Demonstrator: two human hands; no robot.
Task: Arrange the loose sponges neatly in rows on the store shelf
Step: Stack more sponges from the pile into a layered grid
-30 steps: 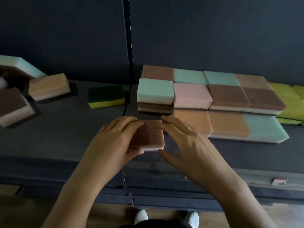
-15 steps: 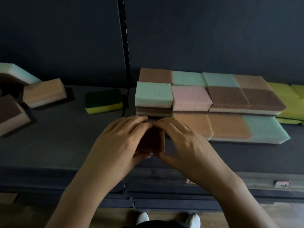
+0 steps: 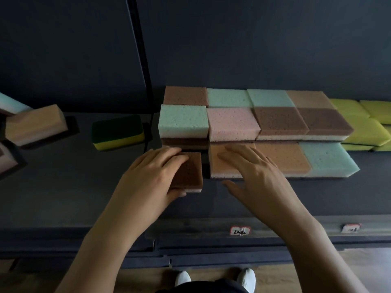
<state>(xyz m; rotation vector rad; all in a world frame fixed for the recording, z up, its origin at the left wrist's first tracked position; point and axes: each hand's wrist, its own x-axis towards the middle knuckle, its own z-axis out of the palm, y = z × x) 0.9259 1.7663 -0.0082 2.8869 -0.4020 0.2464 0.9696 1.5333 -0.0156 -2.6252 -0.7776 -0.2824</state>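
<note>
Peeking in at the lower edge are two white shoes (image 3: pixel 183 279) on a wooden floor (image 3: pixel 317 275). Just above them runs the front lip of the dark shelf (image 3: pixel 74 193), with small price labels (image 3: pixel 240 231) stuck on it.

On the shelf, the left hand (image 3: pixel 152 178) grips a brown sponge (image 3: pixel 191 172): the fingers lie over its top and the thumb presses its near side. This sponge sits at the left end of the front row, just beside an orange sponge (image 3: pixel 224 168), with a narrow dark gap between them. The right hand (image 3: pixel 254 174) holds nothing; its fingers are spread wide above that orange sponge, and I cannot tell whether the fingertips touch it.

Further right in the same row lie a second orange sponge (image 3: pixel 283 158) and a mint sponge (image 3: pixel 326 161). Behind them the middle row (image 3: pixel 232 123) is piled higher: mint on brown, then pink, then two brown. The back row (image 3: pixel 228 97) shows brown, mint, mint and tan. Yellow sponges (image 3: pixel 364 127) lie at the far right.

To the left, well apart from the rows, lie a green and yellow scrubber (image 3: pixel 117 132) and a tan sponge (image 3: pixel 36 123), both askew.
</note>
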